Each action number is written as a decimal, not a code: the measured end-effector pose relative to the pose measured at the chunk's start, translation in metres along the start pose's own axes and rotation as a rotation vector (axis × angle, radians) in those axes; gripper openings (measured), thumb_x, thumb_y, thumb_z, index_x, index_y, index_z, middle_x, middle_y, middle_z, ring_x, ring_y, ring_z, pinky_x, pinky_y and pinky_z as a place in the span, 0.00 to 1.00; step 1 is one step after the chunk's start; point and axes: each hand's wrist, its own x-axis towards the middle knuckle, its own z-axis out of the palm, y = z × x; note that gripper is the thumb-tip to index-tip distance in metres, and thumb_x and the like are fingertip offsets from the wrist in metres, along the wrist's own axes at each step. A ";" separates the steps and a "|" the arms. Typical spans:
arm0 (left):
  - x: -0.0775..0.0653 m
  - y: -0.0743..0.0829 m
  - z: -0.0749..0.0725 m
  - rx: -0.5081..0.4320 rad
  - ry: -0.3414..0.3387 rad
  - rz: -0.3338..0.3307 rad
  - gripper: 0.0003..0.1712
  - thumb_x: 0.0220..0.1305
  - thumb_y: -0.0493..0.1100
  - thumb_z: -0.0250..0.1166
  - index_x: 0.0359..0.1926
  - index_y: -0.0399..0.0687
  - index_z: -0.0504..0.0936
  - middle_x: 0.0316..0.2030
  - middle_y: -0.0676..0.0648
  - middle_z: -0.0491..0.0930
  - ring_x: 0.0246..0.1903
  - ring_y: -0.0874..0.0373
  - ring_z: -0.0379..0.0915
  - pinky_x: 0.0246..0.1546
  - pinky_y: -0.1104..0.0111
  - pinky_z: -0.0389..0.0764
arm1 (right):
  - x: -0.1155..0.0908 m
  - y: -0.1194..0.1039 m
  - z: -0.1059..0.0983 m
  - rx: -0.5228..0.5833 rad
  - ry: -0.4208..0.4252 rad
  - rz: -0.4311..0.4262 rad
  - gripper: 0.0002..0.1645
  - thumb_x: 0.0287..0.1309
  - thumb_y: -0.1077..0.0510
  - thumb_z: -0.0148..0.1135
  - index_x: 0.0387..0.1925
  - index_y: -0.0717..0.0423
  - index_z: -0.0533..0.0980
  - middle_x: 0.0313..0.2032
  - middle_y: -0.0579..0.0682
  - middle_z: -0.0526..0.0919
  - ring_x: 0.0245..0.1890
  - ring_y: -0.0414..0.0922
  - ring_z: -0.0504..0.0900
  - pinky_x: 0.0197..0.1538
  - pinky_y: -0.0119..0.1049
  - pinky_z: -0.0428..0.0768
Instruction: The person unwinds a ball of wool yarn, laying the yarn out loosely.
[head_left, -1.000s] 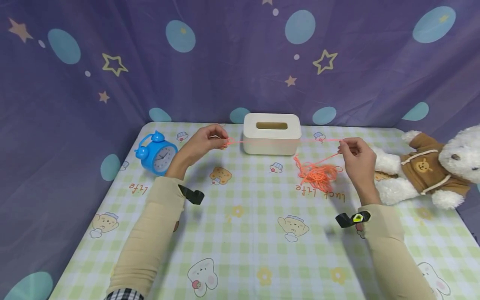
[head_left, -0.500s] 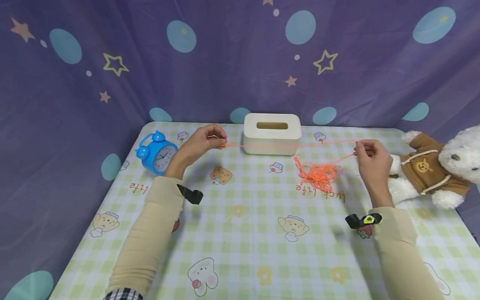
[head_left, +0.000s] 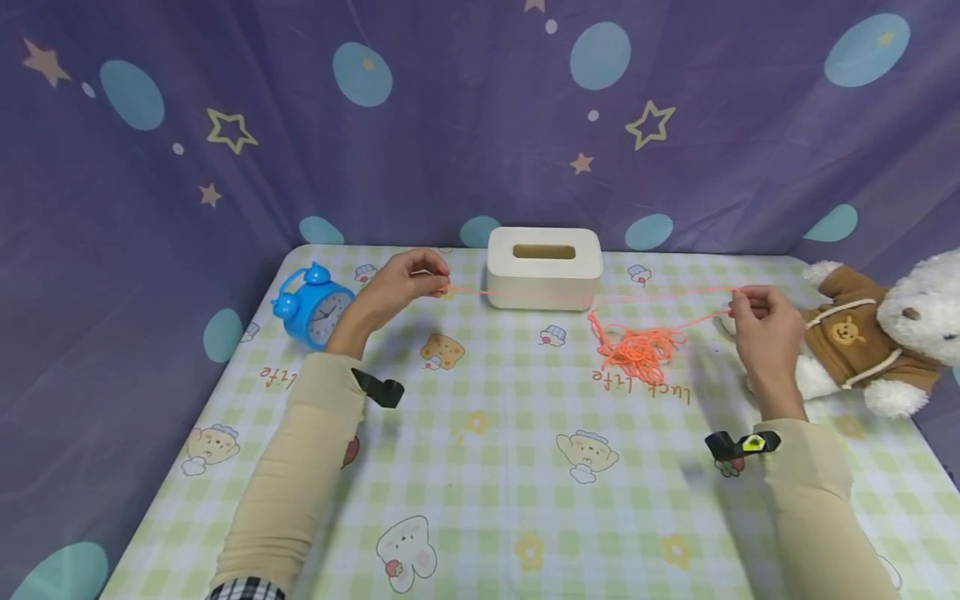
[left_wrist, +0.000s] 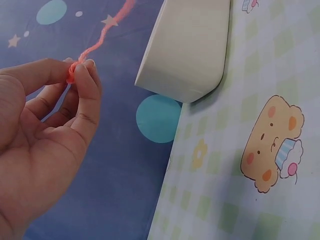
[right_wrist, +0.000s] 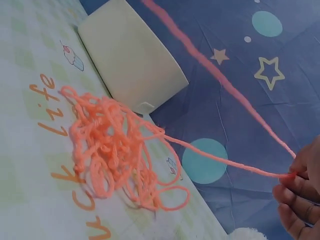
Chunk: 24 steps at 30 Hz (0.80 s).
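Note:
My left hand [head_left: 401, 286] pinches a small knotted end of coral yarn [left_wrist: 72, 75] between thumb and forefinger, in the air beside the white box. From there a strand runs across the front of the box to my right hand [head_left: 768, 329]. Thumb and fingertips of the right hand pinch the strand above the table's right side. Out of that grip, a second length slopes down to a loose heap of coral yarn [head_left: 640, 352] lying on the tablecloth. In the right wrist view the heap [right_wrist: 112, 145] shows tangled loops.
A white tissue box [head_left: 543, 287] stands at the table's back, middle. The blue alarm clock [head_left: 313, 308] is at the left, partly behind my left wrist. A white teddy bear in a brown hoodie [head_left: 847, 321] lies at the right, near my right hand. A purple curtain [head_left: 450, 142] hangs behind.
My right hand has moved to the right, drawing the strand out longer between the hands. The left hand has shifted slightly left. The heap of yarn lies in about the same place.

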 end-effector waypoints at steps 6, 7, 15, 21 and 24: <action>0.000 0.002 0.001 -0.015 0.001 -0.004 0.08 0.66 0.35 0.61 0.44 0.36 0.74 0.40 0.46 0.75 0.38 0.55 0.77 0.51 0.60 0.80 | 0.000 0.007 -0.004 -0.159 -0.129 0.008 0.19 0.66 0.47 0.53 0.45 0.57 0.78 0.22 0.26 0.74 0.23 0.20 0.70 0.26 0.18 0.69; 0.000 0.003 0.002 -0.016 -0.001 -0.006 0.08 0.66 0.35 0.61 0.44 0.37 0.75 0.40 0.46 0.75 0.38 0.55 0.77 0.51 0.59 0.80 | 0.000 0.008 -0.004 -0.193 -0.167 -0.003 0.20 0.67 0.47 0.52 0.46 0.58 0.78 0.23 0.30 0.77 0.22 0.20 0.69 0.25 0.19 0.69; 0.000 0.005 0.004 -0.025 -0.035 0.008 0.11 0.65 0.35 0.61 0.46 0.34 0.73 0.40 0.47 0.75 0.40 0.57 0.77 0.53 0.56 0.78 | -0.011 0.013 0.005 -0.276 -0.376 -0.118 0.20 0.69 0.49 0.50 0.46 0.62 0.76 0.40 0.63 0.82 0.35 0.47 0.81 0.33 0.33 0.76; 0.001 0.005 0.004 -0.018 -0.046 0.006 0.09 0.66 0.34 0.60 0.45 0.36 0.73 0.39 0.47 0.75 0.40 0.57 0.76 0.51 0.61 0.80 | -0.017 0.013 0.015 -0.282 -0.436 -0.143 0.19 0.69 0.50 0.50 0.46 0.62 0.76 0.42 0.64 0.81 0.43 0.59 0.79 0.43 0.51 0.77; 0.001 0.006 0.005 -0.022 -0.051 0.004 0.09 0.66 0.34 0.59 0.46 0.36 0.73 0.40 0.47 0.75 0.40 0.57 0.76 0.53 0.59 0.79 | -0.017 0.013 0.018 -0.288 -0.441 -0.144 0.19 0.69 0.51 0.50 0.46 0.62 0.76 0.42 0.64 0.81 0.44 0.59 0.79 0.45 0.53 0.76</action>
